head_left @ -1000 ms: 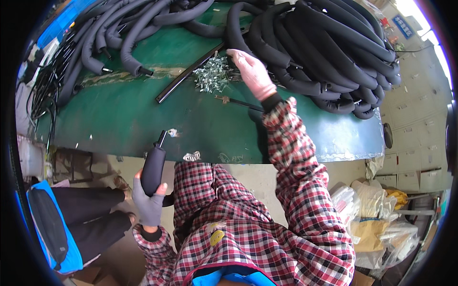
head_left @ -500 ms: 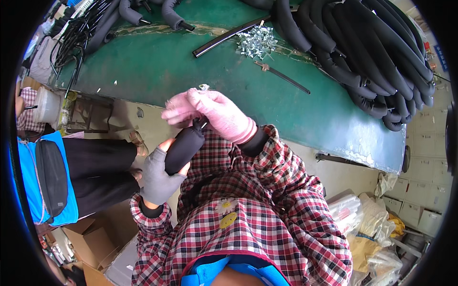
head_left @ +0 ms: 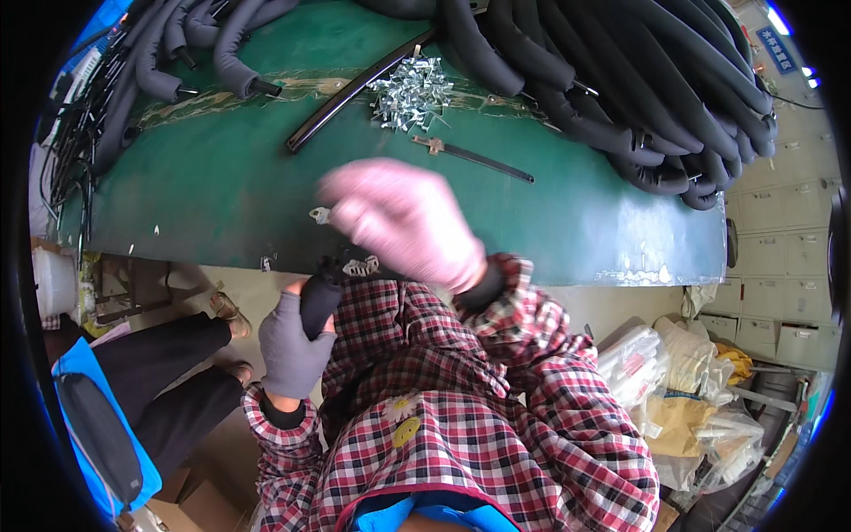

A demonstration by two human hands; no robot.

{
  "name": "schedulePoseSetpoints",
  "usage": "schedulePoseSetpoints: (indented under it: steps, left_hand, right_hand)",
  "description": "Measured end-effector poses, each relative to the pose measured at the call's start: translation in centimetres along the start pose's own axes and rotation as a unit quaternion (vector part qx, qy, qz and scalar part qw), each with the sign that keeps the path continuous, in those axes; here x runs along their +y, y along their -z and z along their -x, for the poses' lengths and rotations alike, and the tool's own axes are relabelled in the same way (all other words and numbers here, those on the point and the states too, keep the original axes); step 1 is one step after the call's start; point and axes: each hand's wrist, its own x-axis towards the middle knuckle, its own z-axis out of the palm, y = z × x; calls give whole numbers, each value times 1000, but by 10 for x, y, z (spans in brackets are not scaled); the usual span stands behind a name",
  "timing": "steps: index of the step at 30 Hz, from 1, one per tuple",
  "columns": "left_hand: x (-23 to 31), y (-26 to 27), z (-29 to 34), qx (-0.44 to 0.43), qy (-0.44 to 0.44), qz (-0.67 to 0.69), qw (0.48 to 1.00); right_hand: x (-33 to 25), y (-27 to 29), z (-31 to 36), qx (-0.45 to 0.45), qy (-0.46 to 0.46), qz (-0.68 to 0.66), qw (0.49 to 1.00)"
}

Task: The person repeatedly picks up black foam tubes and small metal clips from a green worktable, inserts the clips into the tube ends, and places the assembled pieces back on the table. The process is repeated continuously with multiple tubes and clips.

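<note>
Head view: your left hand (head_left: 288, 350) is wrapped tight around the black foam tube (head_left: 319, 301) at the table edge (head_left: 567, 266). Your right hand (head_left: 403, 222) is blurred, its grip unreadable; the small metal clip (head_left: 362, 265) beneath it could slip and drop.

Two gloved hands showing — one grey on the left (head_left: 288, 346), one pink on the right (head_left: 403, 222). One black foam-covered tube end (head_left: 319, 301) is sitting in the grey one, with one small metal clip (head_left: 361, 265) at its tip. On the green table (head_left: 222, 191) I'm counting one pile of shiny metal clips (head_left: 409, 89) — too many to count singly — one long black strip (head_left: 355, 89), one short black strap (head_left: 479, 158), and two heaps of black foam hoses, left (head_left: 168, 53) and right (head_left: 638, 80).
</note>
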Motion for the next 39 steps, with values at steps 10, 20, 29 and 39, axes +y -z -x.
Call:
schedulePoseSetpoints:
  steps: [10, 20, 29, 39]
  left_hand:
    - [22, 14, -5, 97, 81, 19, 992]
    - [37, 22, 14, 127, 105, 73, 984]
    - [26, 15, 28, 93, 118, 169, 974]
    - [14, -10, 25, 128, 95, 111, 981]
  right_hand:
    - [83, 91, -14, 50, -120, 414, 901]
    - [8, -7, 53, -348, -291, -264, 851]
    - [41, -63, 92, -349, -364, -441, 742]
    - [30, -108, 130, -149, -410, -704, 560]
